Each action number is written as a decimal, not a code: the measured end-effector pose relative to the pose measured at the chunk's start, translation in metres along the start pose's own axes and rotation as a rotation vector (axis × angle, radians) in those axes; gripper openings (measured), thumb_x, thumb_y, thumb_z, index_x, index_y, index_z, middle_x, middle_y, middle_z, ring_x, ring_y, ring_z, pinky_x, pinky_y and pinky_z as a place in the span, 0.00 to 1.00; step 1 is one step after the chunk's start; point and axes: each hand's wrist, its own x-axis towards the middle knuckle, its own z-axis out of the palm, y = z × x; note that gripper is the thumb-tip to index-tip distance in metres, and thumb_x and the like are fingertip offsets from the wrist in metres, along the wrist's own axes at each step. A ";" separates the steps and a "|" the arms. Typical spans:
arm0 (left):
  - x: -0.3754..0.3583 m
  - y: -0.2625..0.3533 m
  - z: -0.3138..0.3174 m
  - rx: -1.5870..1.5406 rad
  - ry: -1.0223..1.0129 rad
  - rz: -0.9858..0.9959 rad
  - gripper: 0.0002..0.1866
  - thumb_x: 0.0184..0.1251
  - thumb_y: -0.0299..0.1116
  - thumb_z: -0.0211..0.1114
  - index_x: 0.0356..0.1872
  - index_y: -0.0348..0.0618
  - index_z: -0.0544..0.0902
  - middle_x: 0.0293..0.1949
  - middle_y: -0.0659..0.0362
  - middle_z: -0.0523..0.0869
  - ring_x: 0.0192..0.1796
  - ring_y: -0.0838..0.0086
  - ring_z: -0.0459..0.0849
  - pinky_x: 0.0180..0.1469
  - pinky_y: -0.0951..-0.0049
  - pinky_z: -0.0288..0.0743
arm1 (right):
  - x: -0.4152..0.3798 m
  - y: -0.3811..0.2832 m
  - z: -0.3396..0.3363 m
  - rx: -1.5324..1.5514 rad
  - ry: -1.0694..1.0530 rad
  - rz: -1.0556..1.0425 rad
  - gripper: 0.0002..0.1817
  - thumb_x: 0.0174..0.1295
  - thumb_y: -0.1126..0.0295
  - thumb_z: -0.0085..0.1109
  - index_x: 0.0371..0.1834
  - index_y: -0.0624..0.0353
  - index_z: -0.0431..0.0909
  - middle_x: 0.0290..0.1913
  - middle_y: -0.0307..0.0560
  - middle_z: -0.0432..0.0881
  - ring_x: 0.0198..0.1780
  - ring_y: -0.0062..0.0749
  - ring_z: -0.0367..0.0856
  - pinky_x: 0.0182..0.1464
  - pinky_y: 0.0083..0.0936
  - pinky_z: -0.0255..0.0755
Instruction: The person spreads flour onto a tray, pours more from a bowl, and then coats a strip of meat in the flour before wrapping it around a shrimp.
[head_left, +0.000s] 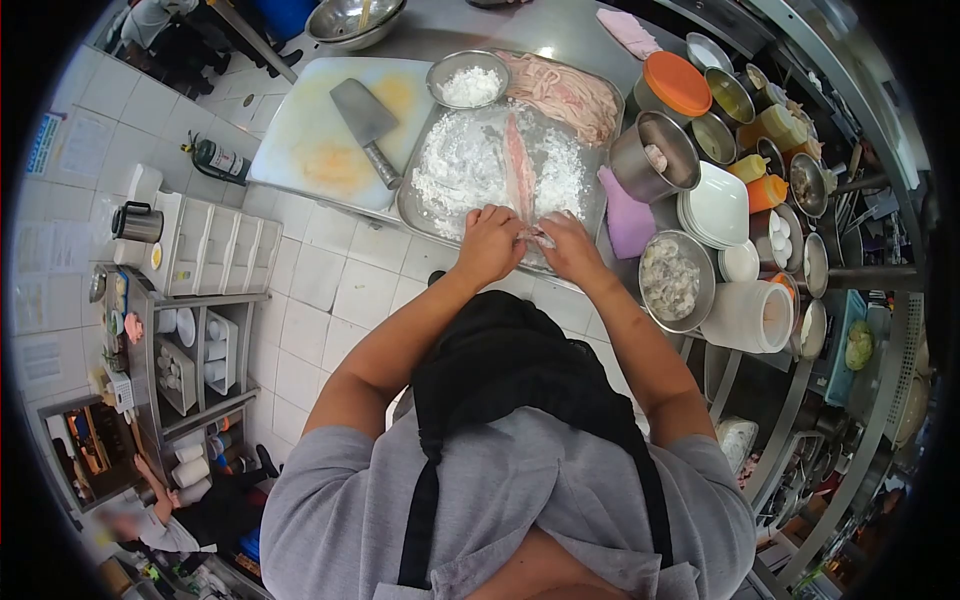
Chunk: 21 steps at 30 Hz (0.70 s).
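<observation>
A long pale-pink strip of raw meat [517,165] lies lengthwise over white flour [455,165] in a metal tray [408,205]. At the tray's near edge, my left hand [490,245] and my right hand [567,247] are close together, fingers closed on the strip's near end. That end looks whitish with flour, and the fingers partly hide it. Beyond the flour, more raw meat strips [565,98] are heaped at the tray's back right. A metal bowl [433,78] of white powder rests at the tray's back left.
A cleaver [365,115] lies on a white cutting board [285,140] left of the tray. To the right stand a steel pot [640,165], a purple cloth [627,222], stacked white plates [715,205] and a bowl of pale food pieces [672,280]. Other people are at the left.
</observation>
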 end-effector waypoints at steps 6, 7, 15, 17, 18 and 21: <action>0.003 -0.001 -0.001 -0.017 -0.030 -0.041 0.16 0.52 0.34 0.74 0.43 0.47 0.88 0.47 0.60 0.82 0.55 0.63 0.77 0.59 0.57 0.63 | -0.001 -0.012 -0.006 -0.064 -0.001 -0.044 0.17 0.54 0.75 0.66 0.49 0.61 0.80 0.46 0.56 0.80 0.53 0.57 0.77 0.62 0.46 0.69; 0.004 -0.001 -0.002 -0.024 -0.031 -0.044 0.15 0.52 0.34 0.73 0.43 0.47 0.88 0.47 0.60 0.82 0.56 0.63 0.77 0.59 0.57 0.63 | 0.001 -0.009 -0.005 -0.063 0.000 -0.046 0.17 0.54 0.75 0.66 0.49 0.61 0.80 0.46 0.56 0.80 0.53 0.57 0.77 0.62 0.46 0.69; 0.013 -0.004 -0.005 -0.003 -0.090 -0.084 0.12 0.54 0.35 0.73 0.40 0.46 0.89 0.49 0.58 0.80 0.57 0.61 0.75 0.59 0.56 0.63 | 0.029 0.011 -0.005 0.019 -0.219 0.126 0.14 0.59 0.69 0.64 0.47 0.62 0.83 0.46 0.60 0.81 0.55 0.58 0.77 0.62 0.46 0.70; 0.015 -0.006 -0.003 0.014 -0.096 -0.079 0.11 0.55 0.37 0.74 0.39 0.47 0.89 0.48 0.58 0.80 0.56 0.60 0.75 0.57 0.56 0.64 | 0.033 0.012 -0.005 0.012 -0.236 0.177 0.14 0.60 0.68 0.63 0.47 0.61 0.83 0.47 0.61 0.81 0.55 0.59 0.77 0.61 0.46 0.70; 0.016 -0.007 -0.004 0.014 -0.094 -0.079 0.11 0.55 0.37 0.74 0.39 0.47 0.89 0.48 0.58 0.80 0.56 0.60 0.75 0.57 0.56 0.64 | 0.035 0.011 -0.006 0.006 -0.254 0.229 0.13 0.61 0.67 0.63 0.47 0.61 0.84 0.47 0.62 0.81 0.55 0.59 0.77 0.60 0.46 0.71; 0.019 -0.010 -0.003 0.035 -0.084 -0.062 0.10 0.55 0.38 0.74 0.36 0.47 0.89 0.46 0.58 0.80 0.55 0.60 0.75 0.57 0.56 0.64 | 0.040 0.010 -0.008 -0.021 -0.285 0.259 0.12 0.62 0.67 0.62 0.46 0.60 0.85 0.47 0.63 0.81 0.55 0.60 0.77 0.59 0.46 0.72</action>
